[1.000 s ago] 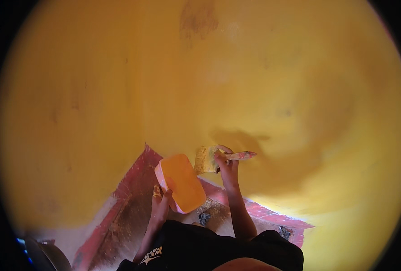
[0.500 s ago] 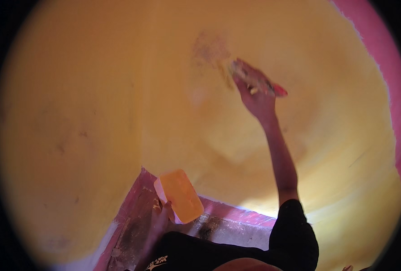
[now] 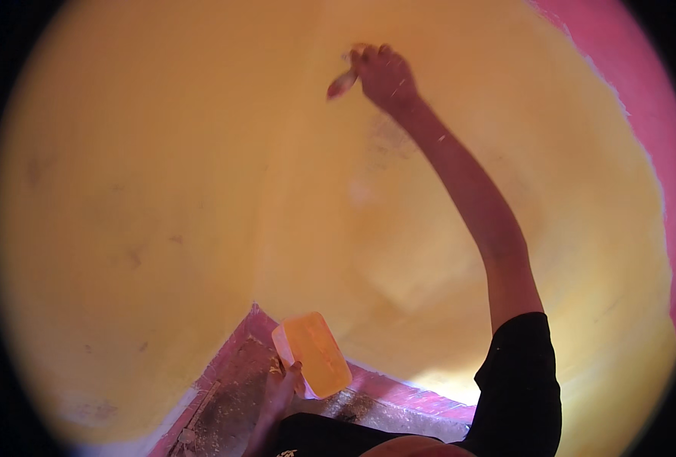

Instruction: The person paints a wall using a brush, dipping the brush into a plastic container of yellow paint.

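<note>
A paintbrush [image 3: 340, 85] with a reddish handle is gripped in my right hand [image 3: 384, 76], high on the yellow wall [image 3: 163, 152]; the hand covers most of the brush head, and I cannot make out whether the bristles touch the wall. My arm stretches up from the lower right in a black sleeve. Low in the middle, my left hand [image 3: 281, 385] grips a pale rectangular plastic container [image 3: 319, 354] with orange-yellow paint in it. Faint dark smudges [image 3: 384, 145] show on the wall beside my right forearm.
Below, a pink skirting band [image 3: 399, 388] meets in a corner above a speckled grey floor [image 3: 227, 411]. A pink painted surface [image 3: 635, 84] with a rough pale edge borders the yellow at the right rim. My black shirt fills the bottom middle.
My right hand with the brush has risen from beside the container to high on the wall, lately moving further up and left. The container in my left hand sits lower in view.
</note>
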### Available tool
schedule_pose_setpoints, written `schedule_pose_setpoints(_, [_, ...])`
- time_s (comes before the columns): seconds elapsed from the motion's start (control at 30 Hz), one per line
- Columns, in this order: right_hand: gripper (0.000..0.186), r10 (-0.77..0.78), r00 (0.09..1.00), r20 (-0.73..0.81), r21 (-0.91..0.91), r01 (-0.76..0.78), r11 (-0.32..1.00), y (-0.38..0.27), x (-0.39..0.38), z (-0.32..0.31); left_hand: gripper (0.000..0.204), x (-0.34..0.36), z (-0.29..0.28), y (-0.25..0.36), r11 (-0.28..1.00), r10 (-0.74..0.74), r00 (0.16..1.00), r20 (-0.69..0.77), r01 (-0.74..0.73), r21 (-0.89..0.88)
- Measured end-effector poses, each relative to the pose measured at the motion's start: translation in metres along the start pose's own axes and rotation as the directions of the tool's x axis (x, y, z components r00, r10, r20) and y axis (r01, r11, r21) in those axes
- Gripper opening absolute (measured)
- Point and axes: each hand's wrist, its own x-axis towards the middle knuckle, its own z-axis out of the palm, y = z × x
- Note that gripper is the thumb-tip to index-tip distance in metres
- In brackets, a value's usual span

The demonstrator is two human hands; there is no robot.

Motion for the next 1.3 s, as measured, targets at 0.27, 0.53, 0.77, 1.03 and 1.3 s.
schedule_pose_setpoints(0.27, [0.036,-0.215,0.914,0.345,0.138,0.177,0.975,-0.177,-0.089,0.064,0.042,0.024,-0.029,0.005,0.999,-0.042,0.999,-0.008,0.042,-0.028])
schedule_pose_setpoints(0.53, [0.042,0.16,0.703,0.693,0.254,-0.445,0.859,-0.053,-0.007,0.06,0.042,0.03,-0.024,-0.001,0.997,-0.05,0.996,-0.07,0.046,-0.056])
schedule_pose_setpoints(0.77, [0.031,0.446,0.695,0.563,-0.035,-0.52,0.854,0.079,0.057,0.021,0.04,0.011,0.013,0.019,0.998,-0.06,0.981,-0.184,0.059,-0.009])
schedule_pose_setpoints(1.03, [0.032,-0.035,0.999,0.017,-0.123,0.037,0.992,-0.071,-0.016,0.146,0.041,0.038,-0.019,0.024,1.0,-0.004,0.983,-0.182,0.001,-0.018])
schedule_pose_setpoints(1.3, [0.026,-0.162,0.966,0.202,0.199,0.121,0.973,-0.202,-0.131,0.169,0.04,0.043,-0.01,0.033,0.993,-0.109,0.949,-0.297,0.118,0.011])
